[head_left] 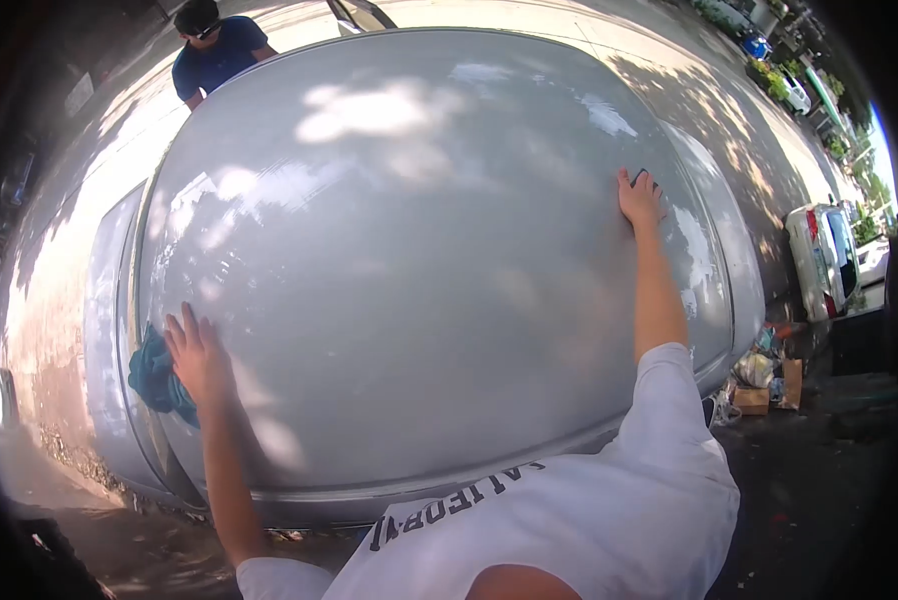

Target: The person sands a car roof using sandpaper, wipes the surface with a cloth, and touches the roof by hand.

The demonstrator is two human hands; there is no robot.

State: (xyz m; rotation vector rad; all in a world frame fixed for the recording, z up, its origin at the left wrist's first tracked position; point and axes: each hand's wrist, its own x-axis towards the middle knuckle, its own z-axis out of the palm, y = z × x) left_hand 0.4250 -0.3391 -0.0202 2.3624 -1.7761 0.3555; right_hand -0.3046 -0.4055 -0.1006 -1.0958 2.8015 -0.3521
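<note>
A grey car roof [399, 260] spreads in front of me, with dull patches and bright reflections. My left hand [197, 358] lies on its left side, fingers stretched and apart. Beside that hand, a crumpled teal cloth [155, 372] rests at the roof's left edge; whether the palm touches it I cannot tell. My right hand [643, 203] reaches to the far right part of the roof. Its fingers curl over a small dark object [640, 178], mostly hidden under them and pressed against the surface.
Another person [217, 55] in a dark blue shirt stands at the far left corner of the car. Cardboard boxes [769, 390] and bags lie on the ground at the right. A white vehicle [814, 262] is parked farther right, along the street.
</note>
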